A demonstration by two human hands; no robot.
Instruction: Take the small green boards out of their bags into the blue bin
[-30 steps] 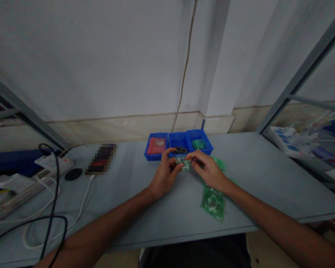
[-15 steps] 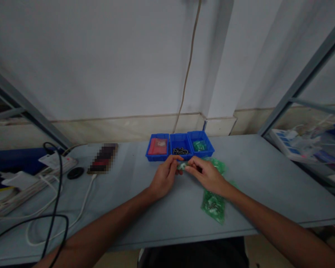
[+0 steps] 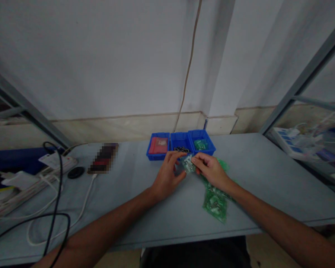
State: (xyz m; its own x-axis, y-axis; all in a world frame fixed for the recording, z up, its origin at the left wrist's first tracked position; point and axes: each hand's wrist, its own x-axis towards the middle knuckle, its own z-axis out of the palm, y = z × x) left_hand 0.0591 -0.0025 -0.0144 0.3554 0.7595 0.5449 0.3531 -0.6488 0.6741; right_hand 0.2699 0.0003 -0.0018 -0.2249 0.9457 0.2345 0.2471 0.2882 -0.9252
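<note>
Between thumb and fingers of my right hand (image 3: 211, 170) is a small clear plastic bag (image 3: 188, 163) with pale metal pieces, screw-like, inside. My left hand (image 3: 167, 176) is open at the bag's left side, thumb and fingers apart; whether its fingertips touch the plastic I cannot tell. Just beyond the hands, three blue bins stand side by side. The left bin (image 3: 150, 149) holds a red-edged bag (image 3: 158, 145), the middle bin (image 3: 180, 137) small dark and shiny parts (image 3: 181, 149), and the right bin (image 3: 210, 149) a green bag (image 3: 201, 144). Green plastic bags (image 3: 215, 204) with metal parts lie below my right hand.
A pixelated phone-like object (image 3: 103, 158) with a white cable (image 3: 86, 201) lies left on the table (image 3: 134, 219), near a black round disc (image 3: 76, 172). Black cables (image 3: 60, 186) and a power strip (image 3: 30, 186) take up the far left. Another power strip (image 3: 289, 143) stands at right.
My left hand has opened from its pinch on the bag, its thumb moving away from the fingers. The bag is now spread flatter and more visible in my right hand.
</note>
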